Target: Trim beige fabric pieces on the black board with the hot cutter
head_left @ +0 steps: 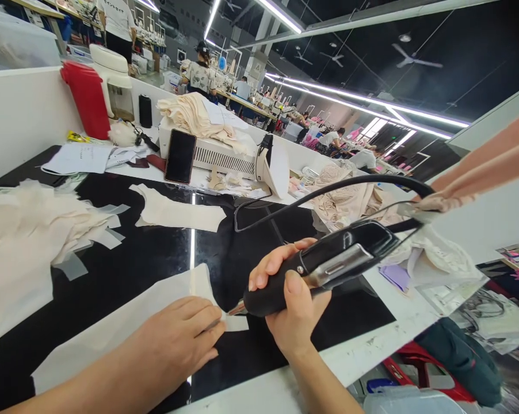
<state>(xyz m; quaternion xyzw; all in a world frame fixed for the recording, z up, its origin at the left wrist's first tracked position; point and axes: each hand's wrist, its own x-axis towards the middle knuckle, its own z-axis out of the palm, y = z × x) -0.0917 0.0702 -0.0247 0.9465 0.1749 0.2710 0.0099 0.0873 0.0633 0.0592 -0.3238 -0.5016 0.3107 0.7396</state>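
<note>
My right hand is wrapped around a black corded hand tool with a narrow metal tip. I cannot tell its exact kind. The tip points left and meets the edge of a cream fabric piece lying on the black tabletop. Right at that spot, my left hand presses on the fabric, its fingers together and closed on the edge; the fingertips are partly hidden. Farther back lies another cut cream fabric piece. To the left is a heap of cream pieces with translucent strips.
The tool's black cable arcs above the table, beside a hanging pink cloth. Along the back stand a phone, a vented white box and a red container. A fabric pile lies right. People work beyond.
</note>
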